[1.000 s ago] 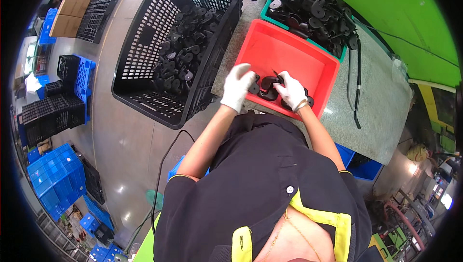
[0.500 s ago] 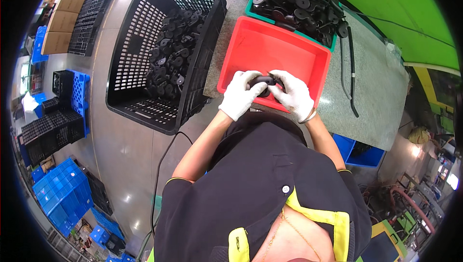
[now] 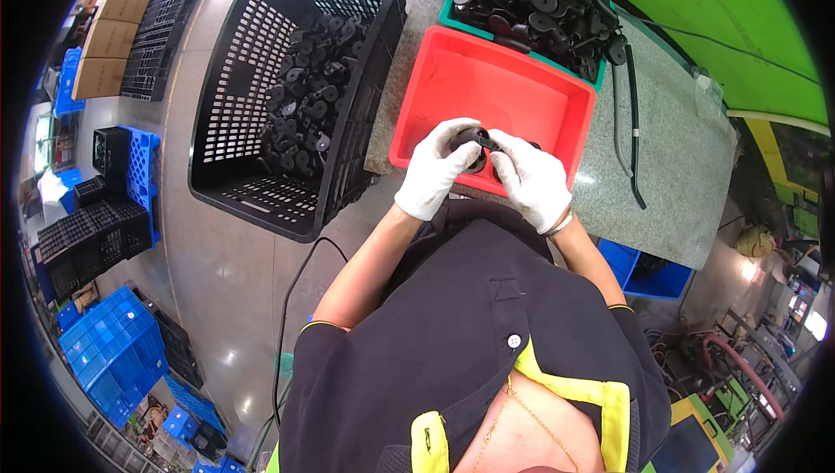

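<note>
Both my hands wear white gloves and meet over the near side of a red tray (image 3: 487, 46). My left hand (image 3: 437, 170) is closed round a small black plastic part (image 3: 470, 136) with a rounded end. The fingers of my right hand (image 3: 529, 175) pinch the same part from its right side. Much of the part is hidden by the gloves, so its full shape cannot be made out. Below my fingers, dark pieces lie in the near end of the tray, partly covered by my hands.
A large black slotted crate (image 3: 252, 116) to the left holds many similar black parts (image 3: 304, 90). Behind the red tray, a green bin (image 3: 561, 64) is heaped with more. On the grey table (image 3: 678, 134) lies a bent black rod (image 3: 636, 125). A blue bin (image 3: 657, 281) sits below the table edge.
The black part has turned between my fingers. My right hand has shifted slightly and its fingers have drawn closer to the part; my left hand has barely moved.
</note>
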A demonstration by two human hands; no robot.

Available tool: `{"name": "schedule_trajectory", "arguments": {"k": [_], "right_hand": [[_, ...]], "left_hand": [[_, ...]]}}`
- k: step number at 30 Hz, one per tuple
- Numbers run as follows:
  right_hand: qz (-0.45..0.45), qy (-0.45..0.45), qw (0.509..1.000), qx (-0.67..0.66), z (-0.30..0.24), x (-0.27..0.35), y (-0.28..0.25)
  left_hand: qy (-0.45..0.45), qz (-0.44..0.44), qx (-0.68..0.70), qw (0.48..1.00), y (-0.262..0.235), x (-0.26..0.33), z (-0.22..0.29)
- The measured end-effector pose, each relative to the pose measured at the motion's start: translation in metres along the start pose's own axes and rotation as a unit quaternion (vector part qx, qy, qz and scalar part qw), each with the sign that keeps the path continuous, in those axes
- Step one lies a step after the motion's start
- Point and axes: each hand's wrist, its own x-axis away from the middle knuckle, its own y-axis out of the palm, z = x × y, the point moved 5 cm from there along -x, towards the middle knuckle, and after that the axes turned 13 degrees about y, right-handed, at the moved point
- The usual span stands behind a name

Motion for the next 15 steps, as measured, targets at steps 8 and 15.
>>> {"name": "schedule_trajectory", "arguments": {"k": [8, 15], "right_hand": [[0.054, -0.032, 0.997, 0.049, -0.0090, 0.0032, -0.0021], [0.068, -0.041, 0.995, 0.067, -0.0084, 0.0049, 0.0006]], "left_hand": [[0.027, 0.028, 0.004, 0.999, 0.0035, 0.0000, 0.0026], [0.025, 0.051, 0.012, 0.998, 0.0071, -0.0001, 0.0072]]}}
